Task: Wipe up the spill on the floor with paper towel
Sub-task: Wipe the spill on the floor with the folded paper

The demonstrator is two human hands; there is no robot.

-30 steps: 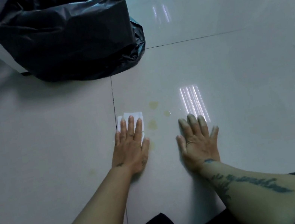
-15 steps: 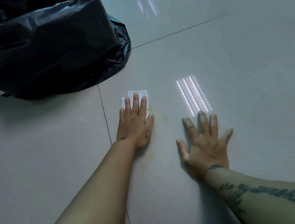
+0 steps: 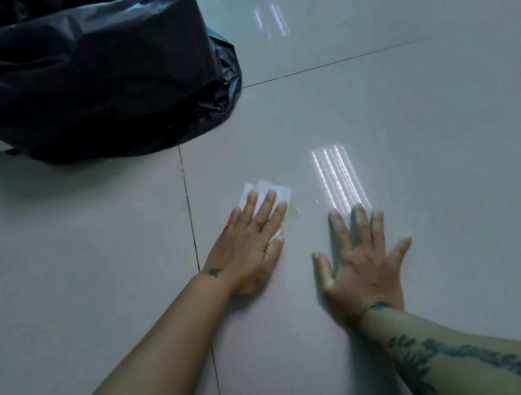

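Mid-wipe on a glossy tiled floor [image 3: 409, 101]: we press our left hand [image 3: 246, 245] flat on a white paper towel [image 3: 268, 192], fingers spread and palm down, the sheet trapped beneath them and gripped by nothing but pressure. Only its far edge shows, poking out at 12 o'clock from the fingertips.

Set against half a second ago, the towel and hand have slid back toward us and slightly rightward. A second ago several yellowish drops dotted the tile between our hands; now we count one pale yellow smear [image 3: 293, 212] just off the towel's corner, at 3 o'clock from our left fingertips, and a tiny bead [image 3: 317, 201] a little farther along the same line. A faint yellow tinge also marks the towel's edge beside the little finger.

Our right hand [image 3: 361, 266] lies open and empty on the tile, fingers splayed, apparently bracing our weight. It sits at 4 o'clock from the left hand, well clear of the towel. Its fingertips touch the near end of a bright window reflection [image 3: 339, 180].

A black bin bag [image 3: 73, 73] bulks at 11 o'clock from the towel, well apart.

We judge the job mostly done: the passes have taken up the bulk of the liquid. What remains is that smear and bead, so the next stroke should probably run rightward across both.
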